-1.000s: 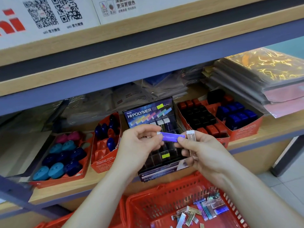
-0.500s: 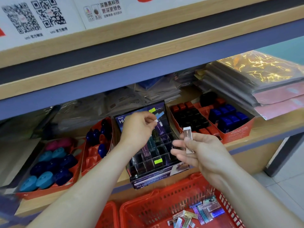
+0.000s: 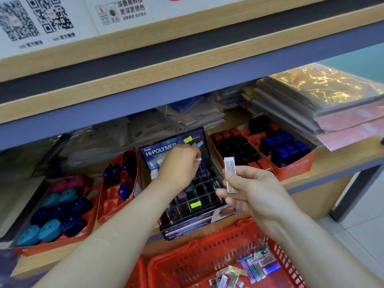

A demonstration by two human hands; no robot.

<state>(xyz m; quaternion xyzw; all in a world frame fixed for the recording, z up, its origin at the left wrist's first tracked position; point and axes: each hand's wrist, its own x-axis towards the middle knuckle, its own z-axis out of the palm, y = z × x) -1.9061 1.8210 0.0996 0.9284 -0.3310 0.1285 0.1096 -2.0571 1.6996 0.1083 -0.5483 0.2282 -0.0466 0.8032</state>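
Two hands (image 3: pixel 179 166); two held erasers (image 3: pixel 230 173); one display box (image 3: pixel 166 149); four orange trays (image 3: pixel 295 169); two red baskets (image 3: pixel 207 265); two QR codes (image 3: pixel 52 15).

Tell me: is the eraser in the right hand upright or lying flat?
Upright: the right hand pinches the eraser at its lower half, long axis roughly vertical.

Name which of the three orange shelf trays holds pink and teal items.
The leftmost tray: it alone holds pink and teal pieces; the middle tray shows only dark blue, the right tray red, black and blue.
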